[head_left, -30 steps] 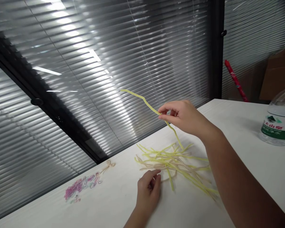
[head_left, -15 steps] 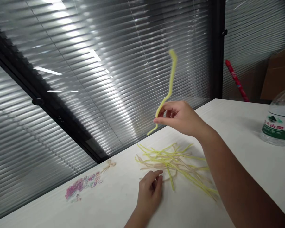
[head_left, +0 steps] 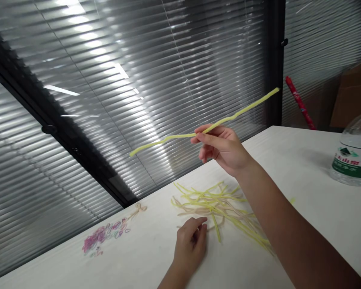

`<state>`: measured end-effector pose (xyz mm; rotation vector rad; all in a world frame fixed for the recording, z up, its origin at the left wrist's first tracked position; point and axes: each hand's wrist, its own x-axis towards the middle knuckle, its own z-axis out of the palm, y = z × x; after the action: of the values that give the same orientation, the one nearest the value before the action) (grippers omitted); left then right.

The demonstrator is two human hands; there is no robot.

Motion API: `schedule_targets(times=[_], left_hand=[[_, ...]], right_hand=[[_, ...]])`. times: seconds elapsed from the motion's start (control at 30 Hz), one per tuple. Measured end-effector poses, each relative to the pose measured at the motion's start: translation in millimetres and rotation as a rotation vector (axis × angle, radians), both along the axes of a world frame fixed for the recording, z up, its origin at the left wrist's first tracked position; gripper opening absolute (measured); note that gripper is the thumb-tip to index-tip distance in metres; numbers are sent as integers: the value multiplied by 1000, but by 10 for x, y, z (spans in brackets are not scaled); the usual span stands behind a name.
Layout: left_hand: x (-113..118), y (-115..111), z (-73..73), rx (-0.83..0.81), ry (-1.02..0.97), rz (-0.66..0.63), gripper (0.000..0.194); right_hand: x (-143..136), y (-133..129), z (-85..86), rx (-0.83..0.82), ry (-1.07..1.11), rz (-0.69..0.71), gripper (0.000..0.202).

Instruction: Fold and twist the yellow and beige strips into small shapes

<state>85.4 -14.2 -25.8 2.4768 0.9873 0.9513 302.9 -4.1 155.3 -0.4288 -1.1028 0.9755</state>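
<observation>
My right hand (head_left: 222, 146) is raised above the white table, pinching a long yellow fuzzy stick (head_left: 249, 107) near its middle. The stick is slightly bent and slants up to the right across the blinds. My left hand (head_left: 191, 239) rests on the table with its fingers curled, at the near left edge of a loose pile of yellow and beige sticks (head_left: 216, 204). Between its thumb and forefinger there is a gap, and nothing shows in it. My right forearm hides part of the pile's right side.
Purple and multicoloured loops (head_left: 105, 235) and a small beige twisted figure (head_left: 140, 207) lie on the table (head_left: 138, 261) at left. A water bottle (head_left: 353, 152) stands at right. Behind are window blinds (head_left: 138, 80), a red tube (head_left: 300, 102) and a cardboard box (head_left: 351, 96).
The yellow stick has turned from nearly upright to a shallow slant and looks straighter. My right hand has turned and shifted slightly. My left hand has hardly moved.
</observation>
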Motion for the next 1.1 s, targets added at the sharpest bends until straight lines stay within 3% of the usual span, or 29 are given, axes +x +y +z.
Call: schedule_targets(times=[0.27,0.87,1.1], left_hand=[[24,-10,23,11,-12,-13,22],[18,-4,-2,5,3,-13,22],[14,-11,7,9,9,-18,23]], right_hand=[[-17,-13,15,-38,65,173,25],[9,-21,-5,-40,124,189,29],[9,-14,-15,-72,77,131,33]])
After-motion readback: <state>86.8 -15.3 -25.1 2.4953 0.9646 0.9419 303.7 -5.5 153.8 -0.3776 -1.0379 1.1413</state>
